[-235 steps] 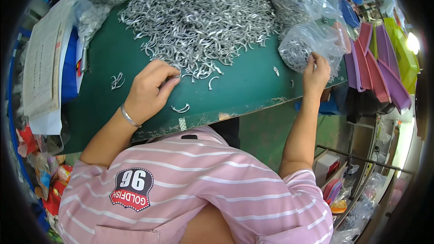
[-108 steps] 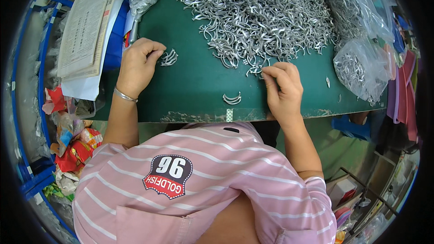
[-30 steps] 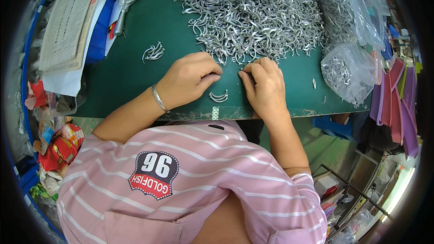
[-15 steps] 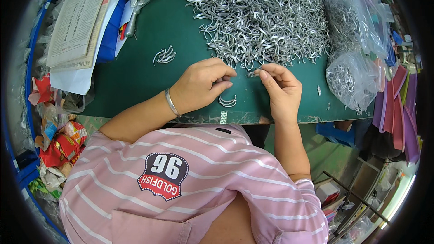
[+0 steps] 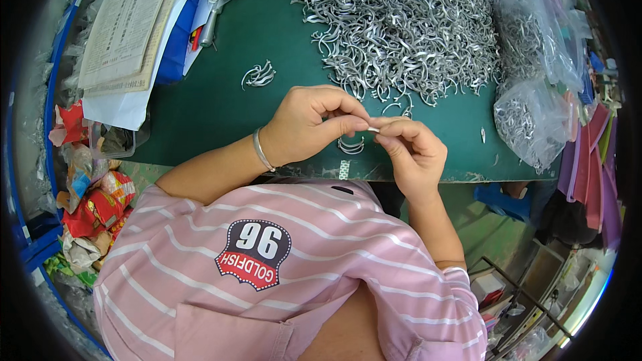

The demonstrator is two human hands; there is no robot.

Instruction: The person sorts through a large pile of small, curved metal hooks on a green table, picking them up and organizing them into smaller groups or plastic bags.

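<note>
Green mat (image 5: 221, 103) | left hand (image 5: 309, 124), right hand (image 5: 413, 150) pinched together on small metal clip (image 5: 372, 130) | clip heap (image 5: 401, 27) just beyond

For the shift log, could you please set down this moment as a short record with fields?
surface: green mat on a workbench
left hand: pinching a small curved metal clip with its fingertips
right hand: pinching the same clip from the other side
under the hands: curved clips on the mat
main stock: large heap of clips at the far side
set aside: small bunch of clips to the left
right edge: clear bags of clips
left edge: papers
</note>
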